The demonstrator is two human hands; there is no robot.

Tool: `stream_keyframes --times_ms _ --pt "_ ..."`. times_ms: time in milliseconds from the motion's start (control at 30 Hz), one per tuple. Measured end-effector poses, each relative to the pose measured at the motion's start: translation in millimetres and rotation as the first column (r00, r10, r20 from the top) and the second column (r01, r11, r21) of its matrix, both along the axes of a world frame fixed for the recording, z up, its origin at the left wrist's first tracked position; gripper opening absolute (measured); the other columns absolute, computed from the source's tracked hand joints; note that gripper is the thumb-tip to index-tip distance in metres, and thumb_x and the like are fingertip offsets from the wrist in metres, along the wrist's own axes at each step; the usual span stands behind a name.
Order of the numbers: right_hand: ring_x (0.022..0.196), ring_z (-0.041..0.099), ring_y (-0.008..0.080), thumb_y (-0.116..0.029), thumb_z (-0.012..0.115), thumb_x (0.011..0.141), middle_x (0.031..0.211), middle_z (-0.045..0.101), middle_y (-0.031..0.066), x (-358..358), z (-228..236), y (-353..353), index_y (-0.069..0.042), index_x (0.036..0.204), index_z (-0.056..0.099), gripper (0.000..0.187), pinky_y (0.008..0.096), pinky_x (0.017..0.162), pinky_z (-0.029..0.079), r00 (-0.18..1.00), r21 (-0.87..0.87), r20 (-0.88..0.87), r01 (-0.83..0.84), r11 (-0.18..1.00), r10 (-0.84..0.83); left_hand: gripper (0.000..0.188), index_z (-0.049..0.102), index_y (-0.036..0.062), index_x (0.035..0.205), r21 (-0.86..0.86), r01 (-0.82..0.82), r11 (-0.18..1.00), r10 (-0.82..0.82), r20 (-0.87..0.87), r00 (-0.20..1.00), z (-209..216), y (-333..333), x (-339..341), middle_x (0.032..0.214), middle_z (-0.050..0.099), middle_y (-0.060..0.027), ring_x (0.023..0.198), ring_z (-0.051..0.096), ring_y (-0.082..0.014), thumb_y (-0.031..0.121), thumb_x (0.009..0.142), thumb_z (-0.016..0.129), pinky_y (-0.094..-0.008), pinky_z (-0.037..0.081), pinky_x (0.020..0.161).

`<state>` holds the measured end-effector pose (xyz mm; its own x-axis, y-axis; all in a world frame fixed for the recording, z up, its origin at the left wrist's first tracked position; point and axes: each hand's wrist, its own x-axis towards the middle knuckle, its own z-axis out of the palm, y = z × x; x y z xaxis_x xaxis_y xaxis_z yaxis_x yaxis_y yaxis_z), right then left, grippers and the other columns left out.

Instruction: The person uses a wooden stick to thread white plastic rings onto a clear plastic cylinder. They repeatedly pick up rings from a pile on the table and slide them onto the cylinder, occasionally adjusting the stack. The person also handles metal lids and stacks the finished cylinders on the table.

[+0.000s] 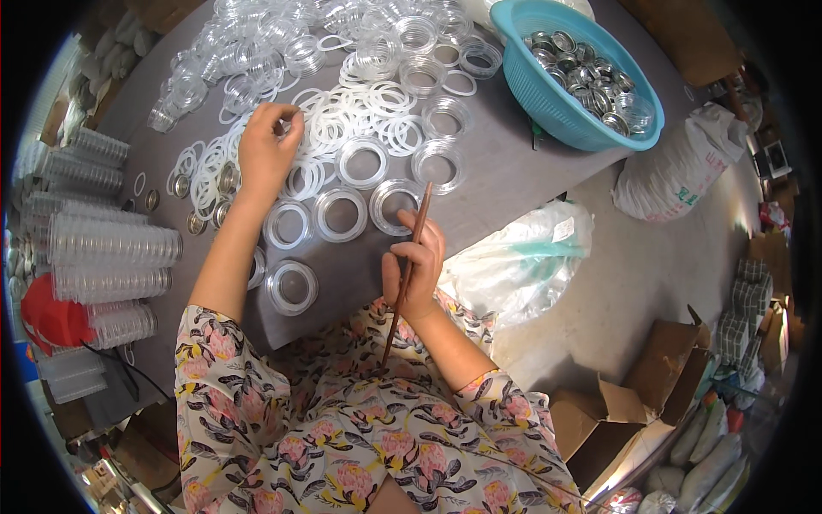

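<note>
Cardboard box: flaps open
White sack: bulging, on the floor
Plastic bag: crumpled, beside the bench

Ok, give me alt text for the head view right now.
A person's right hand holds a slim brown stick near a grey table's edge; the left hand is at loose white rings. Clear round containers crowd the table, with a blue basket of silver pieces at far right.

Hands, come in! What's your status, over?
Left hand at white rings, grip unclear. Right hand holding brown stick. Clear rings between both hands.
</note>
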<state>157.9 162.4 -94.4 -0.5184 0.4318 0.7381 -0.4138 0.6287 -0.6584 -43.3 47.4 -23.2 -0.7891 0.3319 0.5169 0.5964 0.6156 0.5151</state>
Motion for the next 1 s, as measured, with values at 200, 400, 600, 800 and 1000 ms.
stream_keyframes --times_ms 200,400,600,800,1000 --pt "0.111 0.044 0.0346 -0.005 0.054 0.078 0.115 0.048 0.0231 0.9 -3.2 4.8 -0.005 0.093 0.043 0.019 0.0439 0.096 0.03 0.997 -0.241 -0.079 -0.03 0.97 0.012 0.014 0.065 0.0029 0.086 0.289 -0.118 0.95 0.063 0.193 0.979 -1.7 -8.0 -10.7 0.07 0.053 -0.0012 0.056 0.042 -0.0101 0.013 0.075 0.066 -0.0231 0.038 0.058" --pt "0.115 0.041 0.0327 -0.006 0.051 0.081 0.118 0.045 0.0238 -2.1 3.8 41.8 -0.005 0.095 0.043 0.017 0.0433 0.099 0.027 0.981 -0.402 -0.087 0.122 0.908 -0.17 0.013 0.062 0.0013 0.082 0.51 -0.175 0.842 -0.264 0.673 0.691 22.4 2.8 36.9 0.064 0.05 0.0042 0.055 0.042 -0.0068 0.013 0.078 0.065 -0.0225 0.035 0.054" --pt "0.11 0.044 0.0356 -0.004 0.054 0.078 0.114 0.05 0.0223 -4.1 -13.9 42.5 -0.004 0.092 0.045 0.017 0.044 0.096 0.03 0.976 -0.202 0.027 0.216 0.955 -0.216 0.013 0.06 0.0083 0.081 -0.126 0.404 0.906 -0.421 -0.158 0.893 14.7 22.5 77.3 0.072 0.051 -0.0003 0.062 0.05 -0.0143 0.011 0.071 0.067 -0.0263 0.035 0.057" --pt "0.108 0.046 0.0349 -0.004 0.054 0.077 0.113 0.051 0.0217 -5.0 -11.8 41.4 -0.004 0.092 0.046 0.017 0.043 0.095 0.03 0.969 -0.187 0.05 0.247 0.951 -0.242 0.015 0.06 0.0101 0.083 -0.438 0.555 0.707 -0.671 -0.167 0.722 1.3 22.9 98.2 0.081 0.053 -0.0013 0.073 0.053 -0.0185 0.011 0.069 0.066 -0.0312 0.036 0.066" --pt "0.107 0.046 0.0351 -0.004 0.055 0.077 0.113 0.052 0.0218 -6.0 -13.4 42.0 -0.004 0.092 0.046 0.018 0.043 0.095 0.03 0.963 -0.18 0.049 0.268 0.946 -0.264 0.014 0.061 0.0102 0.085 -0.397 0.617 0.68 -0.693 -0.074 0.717 1.1 23.3 98.9 0.082 0.054 -0.0013 0.073 0.053 -0.0182 0.011 0.072 0.065 -0.0314 0.037 0.066"
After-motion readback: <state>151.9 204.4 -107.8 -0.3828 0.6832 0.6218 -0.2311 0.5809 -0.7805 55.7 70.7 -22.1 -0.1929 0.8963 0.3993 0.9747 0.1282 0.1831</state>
